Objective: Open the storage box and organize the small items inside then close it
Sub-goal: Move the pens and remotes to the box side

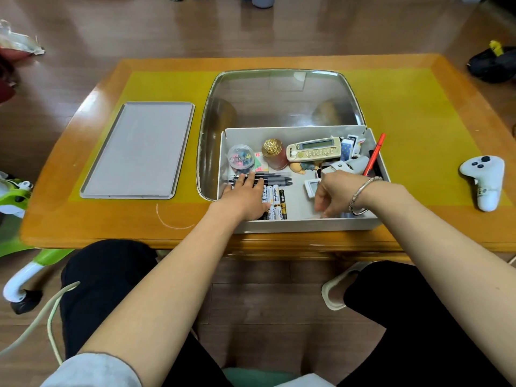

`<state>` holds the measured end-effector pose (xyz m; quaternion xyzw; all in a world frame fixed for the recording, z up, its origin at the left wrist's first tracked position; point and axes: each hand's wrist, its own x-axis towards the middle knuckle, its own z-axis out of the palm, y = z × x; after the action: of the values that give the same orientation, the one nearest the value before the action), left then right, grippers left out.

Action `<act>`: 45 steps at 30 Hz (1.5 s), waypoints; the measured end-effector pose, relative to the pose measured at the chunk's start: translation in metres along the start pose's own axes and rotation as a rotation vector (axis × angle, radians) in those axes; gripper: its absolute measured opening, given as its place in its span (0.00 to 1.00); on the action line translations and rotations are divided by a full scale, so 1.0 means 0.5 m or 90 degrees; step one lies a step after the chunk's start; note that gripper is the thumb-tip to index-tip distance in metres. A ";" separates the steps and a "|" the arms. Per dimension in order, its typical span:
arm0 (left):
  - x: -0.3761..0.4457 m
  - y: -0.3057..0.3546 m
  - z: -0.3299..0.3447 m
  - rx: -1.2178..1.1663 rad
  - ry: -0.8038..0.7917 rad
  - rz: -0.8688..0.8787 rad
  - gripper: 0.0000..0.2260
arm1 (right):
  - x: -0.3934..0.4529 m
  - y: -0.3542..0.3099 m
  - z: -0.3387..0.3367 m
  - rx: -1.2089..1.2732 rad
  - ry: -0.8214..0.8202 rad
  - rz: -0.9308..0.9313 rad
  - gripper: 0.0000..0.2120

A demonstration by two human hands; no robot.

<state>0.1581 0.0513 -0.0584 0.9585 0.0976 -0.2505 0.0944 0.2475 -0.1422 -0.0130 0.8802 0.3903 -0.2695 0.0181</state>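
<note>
The white storage box stands open near the table's front edge. Its grey lid lies flat to the left. Inside are a row of batteries, dark pens, a clear tub of clips, a gold-capped bottle, a remote control, a red pen leaning on the right wall and a small white device. My left hand lies flat with straight fingers on the pens and batteries. My right hand is curled low in the box's front right; what its fingers hold is hidden.
A white game controller lies on the table at the right. A glass panel sits in the table's middle behind the box. A green ride-on toy stands by the left front corner. A slipper is on the floor.
</note>
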 end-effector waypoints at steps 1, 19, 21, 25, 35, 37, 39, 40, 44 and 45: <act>0.000 0.000 0.000 -0.002 0.002 0.002 0.31 | 0.001 -0.001 0.003 -0.013 -0.012 0.004 0.06; -0.053 0.011 -0.025 -0.342 0.254 0.232 0.09 | -0.001 -0.020 -0.023 0.157 0.248 -0.051 0.07; -0.057 0.002 -0.028 -0.344 0.271 0.213 0.07 | 0.004 -0.023 -0.018 0.168 0.264 -0.052 0.06; -0.066 -0.024 -0.037 -0.322 0.341 0.160 0.07 | 0.014 -0.019 -0.011 0.186 0.286 -0.037 0.03; -0.063 -0.032 -0.021 -0.143 0.472 0.016 0.10 | 0.054 -0.045 0.006 0.190 0.333 -0.011 0.08; -0.063 -0.022 -0.012 -0.129 0.469 0.001 0.15 | 0.065 -0.045 0.009 0.191 0.350 0.027 0.08; -0.066 -0.008 -0.004 -0.126 0.456 -0.006 0.18 | 0.078 -0.050 0.016 0.186 0.353 0.071 0.08; -0.067 0.001 -0.001 -0.132 0.442 -0.004 0.18 | 0.085 -0.053 0.020 0.178 0.350 0.088 0.08; -0.058 0.027 0.007 -0.154 0.275 0.029 0.22 | 0.115 -0.073 0.024 0.136 0.336 0.122 0.10; -0.054 0.029 0.007 -0.148 0.243 0.030 0.23 | 0.122 -0.077 0.023 0.130 0.334 0.124 0.10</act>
<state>0.1369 0.0329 -0.0461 0.9733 0.1195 -0.0493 0.1897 0.2491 -0.0769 -0.0460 0.9502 0.2665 -0.0677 -0.1464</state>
